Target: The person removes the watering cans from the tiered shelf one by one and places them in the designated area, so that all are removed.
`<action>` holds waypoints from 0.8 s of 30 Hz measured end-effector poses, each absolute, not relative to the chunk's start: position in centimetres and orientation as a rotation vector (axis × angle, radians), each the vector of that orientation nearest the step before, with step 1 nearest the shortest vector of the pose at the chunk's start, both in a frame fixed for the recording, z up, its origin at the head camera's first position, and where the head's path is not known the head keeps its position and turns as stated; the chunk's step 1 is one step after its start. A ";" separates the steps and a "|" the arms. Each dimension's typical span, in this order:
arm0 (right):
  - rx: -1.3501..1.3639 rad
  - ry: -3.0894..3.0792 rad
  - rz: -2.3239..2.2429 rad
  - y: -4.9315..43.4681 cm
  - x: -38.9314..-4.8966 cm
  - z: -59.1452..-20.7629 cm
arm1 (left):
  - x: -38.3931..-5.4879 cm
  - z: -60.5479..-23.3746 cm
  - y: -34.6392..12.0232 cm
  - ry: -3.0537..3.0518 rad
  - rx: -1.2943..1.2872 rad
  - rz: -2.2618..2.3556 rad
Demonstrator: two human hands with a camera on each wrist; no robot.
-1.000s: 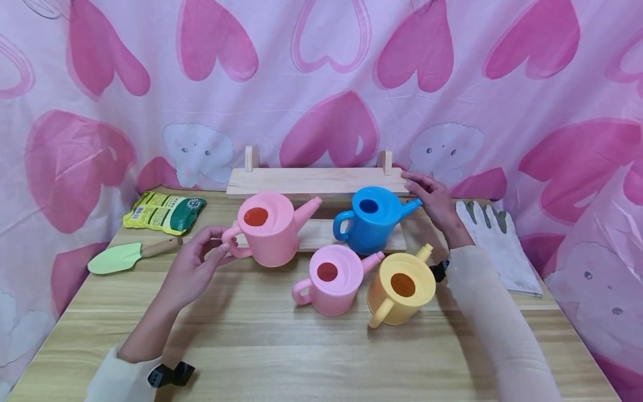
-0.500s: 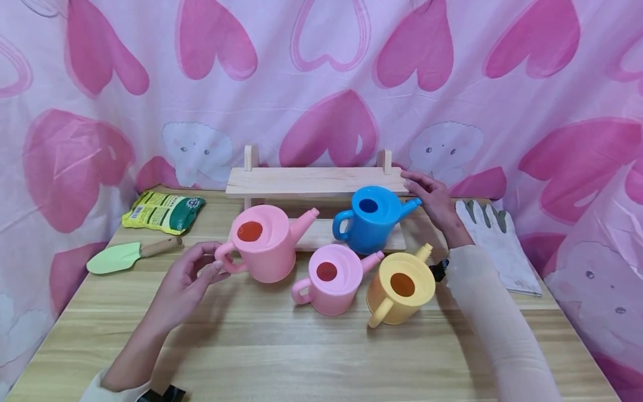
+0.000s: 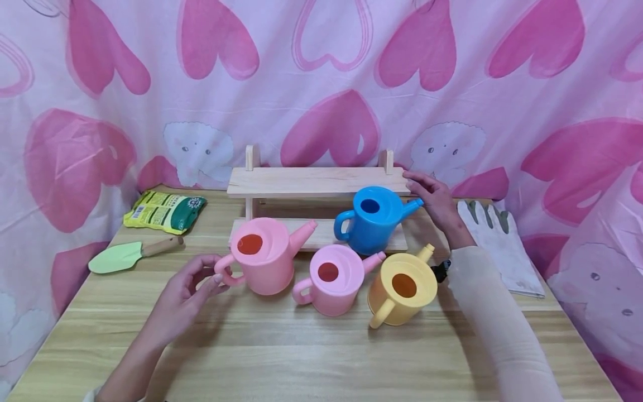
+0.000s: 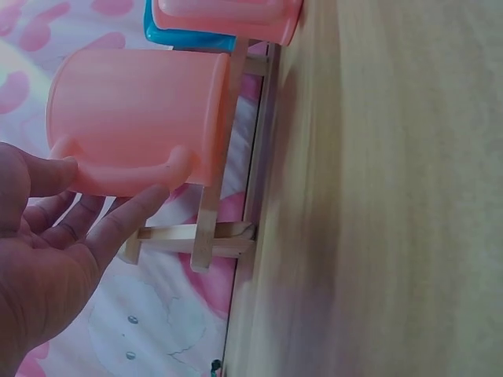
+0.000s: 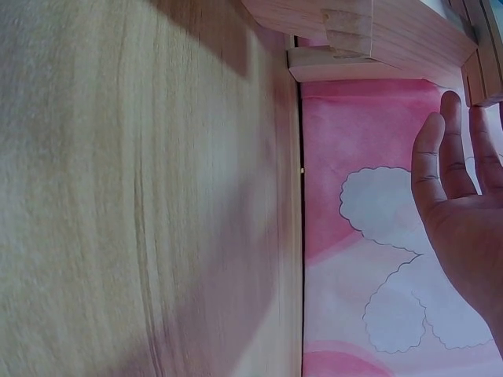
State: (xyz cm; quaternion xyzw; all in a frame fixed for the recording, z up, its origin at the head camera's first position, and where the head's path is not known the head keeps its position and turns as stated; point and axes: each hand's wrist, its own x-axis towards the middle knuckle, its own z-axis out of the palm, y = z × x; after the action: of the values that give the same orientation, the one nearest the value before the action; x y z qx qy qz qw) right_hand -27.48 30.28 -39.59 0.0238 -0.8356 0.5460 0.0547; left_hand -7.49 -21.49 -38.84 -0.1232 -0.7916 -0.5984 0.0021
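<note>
In the head view my left hand (image 3: 183,298) pinches the handle of a salmon-pink watering can (image 3: 268,273), thumb on one side and fingers on the other. The left wrist view shows this can (image 4: 141,118) with its base seemingly a little above the tabletop. A smaller pink watering can (image 3: 337,287) stands just to its right, then a yellow watering can (image 3: 402,287). A blue watering can (image 3: 374,223) is on the lower board of a wooden two-tier shelf (image 3: 316,181). My right hand (image 3: 437,204) touches the shelf's upper right end, fingers fairly straight.
A yellow-green packet (image 3: 163,212) and a green trowel (image 3: 118,258) lie on the left of the wooden table (image 3: 311,363). White work gloves (image 3: 499,251) lie at the right, close to my right forearm. A pink heart-print curtain (image 3: 326,72) hangs behind the shelf.
My left hand has moved the salmon-pink watering can toward me and down, away from the lower board and beside the smaller pink one. The right hand stays at the shelf end.
</note>
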 end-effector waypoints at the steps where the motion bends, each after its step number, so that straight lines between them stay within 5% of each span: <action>1: 0.073 -2.538 1.659 30.3 -27.5 -39.6 | -7.4 -38.9 -21.5 -2.489 -0.378 -1.878; 24: 0.067 -2.550 1.649 30.2 -27.3 -39.5 | -7.6 -41.3 -20.9 -2.535 -0.319 -1.953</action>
State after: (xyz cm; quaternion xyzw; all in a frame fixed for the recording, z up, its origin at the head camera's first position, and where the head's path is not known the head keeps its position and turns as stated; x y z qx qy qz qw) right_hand -27.29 30.22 -39.49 0.0219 -0.8383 0.5422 0.0519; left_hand -7.57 -20.88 -41.30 -0.0990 -0.7878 -0.6067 -0.0372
